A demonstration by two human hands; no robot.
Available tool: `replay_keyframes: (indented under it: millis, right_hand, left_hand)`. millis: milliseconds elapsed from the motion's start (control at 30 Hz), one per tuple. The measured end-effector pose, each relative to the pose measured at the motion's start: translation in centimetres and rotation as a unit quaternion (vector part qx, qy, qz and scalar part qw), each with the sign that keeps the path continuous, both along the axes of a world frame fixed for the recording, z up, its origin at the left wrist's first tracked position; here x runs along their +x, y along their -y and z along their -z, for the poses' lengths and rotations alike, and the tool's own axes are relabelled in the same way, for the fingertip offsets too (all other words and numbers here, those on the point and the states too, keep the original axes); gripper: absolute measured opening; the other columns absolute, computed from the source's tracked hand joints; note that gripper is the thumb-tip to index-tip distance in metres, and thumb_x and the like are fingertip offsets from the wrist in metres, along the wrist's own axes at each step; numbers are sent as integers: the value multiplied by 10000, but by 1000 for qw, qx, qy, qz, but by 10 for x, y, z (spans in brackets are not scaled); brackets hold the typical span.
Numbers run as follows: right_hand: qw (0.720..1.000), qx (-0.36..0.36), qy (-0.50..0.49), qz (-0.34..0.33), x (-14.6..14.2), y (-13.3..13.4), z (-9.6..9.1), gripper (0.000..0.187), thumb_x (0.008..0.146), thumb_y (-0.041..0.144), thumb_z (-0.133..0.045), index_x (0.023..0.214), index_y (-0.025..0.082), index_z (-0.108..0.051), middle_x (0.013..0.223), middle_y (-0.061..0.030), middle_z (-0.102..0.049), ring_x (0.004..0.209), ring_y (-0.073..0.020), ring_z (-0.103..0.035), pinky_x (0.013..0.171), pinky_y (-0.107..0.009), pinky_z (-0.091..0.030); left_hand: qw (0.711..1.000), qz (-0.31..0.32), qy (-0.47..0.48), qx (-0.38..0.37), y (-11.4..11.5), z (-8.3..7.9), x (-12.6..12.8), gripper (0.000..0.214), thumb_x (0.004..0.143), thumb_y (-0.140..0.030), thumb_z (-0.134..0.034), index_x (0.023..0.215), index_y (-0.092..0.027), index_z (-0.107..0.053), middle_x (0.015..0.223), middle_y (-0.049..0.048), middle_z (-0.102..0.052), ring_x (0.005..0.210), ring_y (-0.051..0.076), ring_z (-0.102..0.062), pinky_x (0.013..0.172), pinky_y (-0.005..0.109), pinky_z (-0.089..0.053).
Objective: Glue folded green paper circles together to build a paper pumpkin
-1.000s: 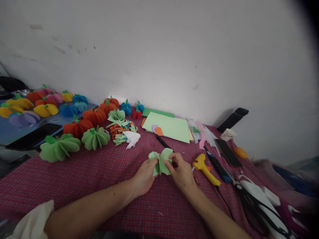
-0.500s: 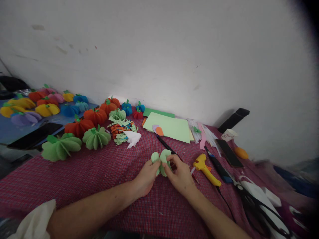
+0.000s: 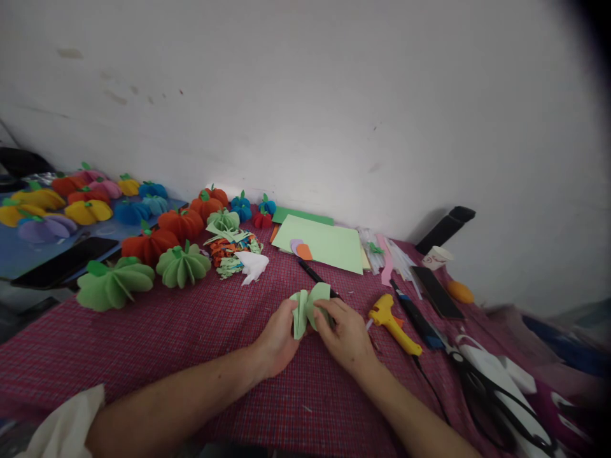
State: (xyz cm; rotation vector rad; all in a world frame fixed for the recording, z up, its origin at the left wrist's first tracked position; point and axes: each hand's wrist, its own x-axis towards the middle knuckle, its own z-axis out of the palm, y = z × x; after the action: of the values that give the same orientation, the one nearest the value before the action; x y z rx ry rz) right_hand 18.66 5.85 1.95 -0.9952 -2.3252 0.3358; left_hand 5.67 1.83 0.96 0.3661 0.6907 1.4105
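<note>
A light green folded paper piece point(image 3: 308, 305), fanned into several leaves, stands on the red checked tablecloth point(image 3: 200, 343) at the middle. My left hand point(image 3: 277, 340) pinches its left side with closed fingers. My right hand point(image 3: 346, 334) grips its right side, fingers pressed on the leaves. Both hands rest on the cloth. A black pen point(image 3: 312, 273) lies just behind the paper piece.
Finished paper pumpkins in green point(image 3: 184, 265), orange point(image 3: 181, 222), yellow, blue and purple line the left. Paper scraps point(image 3: 231, 248) and a green sheet point(image 3: 324, 245) lie behind. A yellow glue gun point(image 3: 394, 321), scissors point(image 3: 496, 397), a phone point(image 3: 436, 291) and a cup point(image 3: 436, 257) sit right.
The leaves of the green paper piece were pressed closer together, then spread a little again. Both hands stayed on it in nearly the same place.
</note>
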Motion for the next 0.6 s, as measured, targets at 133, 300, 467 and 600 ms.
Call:
replay_keyframes:
  millis: [133,300,467,600]
  right_hand:
    - [1000,3,18,21,-1,3,-4,251,848,350,-522,952,154,-639,851,-86,-644,807,-210,-603,744,-317,-467]
    - [999,7,22,25,-1,2,-2,199,856,313,-511,898,172,-645,803,-65,-627,763,-190,-589,700,-288,-455]
    - [999,-12,26,28,1,-5,4,225,881,223,-445,755,176,-625,732,-39,-602,694,-167,-569,646,-263,-427]
    - [998,-50,-3,46,3,-9,6,200,877,249,-470,772,179,-625,739,-29,-635,679,-164,-590,608,-249,-425]
  left_hand:
    - [999,-7,-46,-8,4,4,4,109,722,-154,-510,722,-153,-619,652,-2,-611,677,128,-534,707,247,-407]
    - [992,-8,-126,27,7,7,7,59,710,-154,-562,714,-162,-621,648,0,-599,767,150,-533,778,261,-383]
    - [994,11,-98,35,5,5,5,102,675,-126,-532,730,-156,-613,741,24,-627,805,174,-531,793,297,-390]
    - [999,36,-5,32,4,1,0,287,679,-125,-465,916,-161,-623,915,45,-644,931,197,-534,822,321,-396]
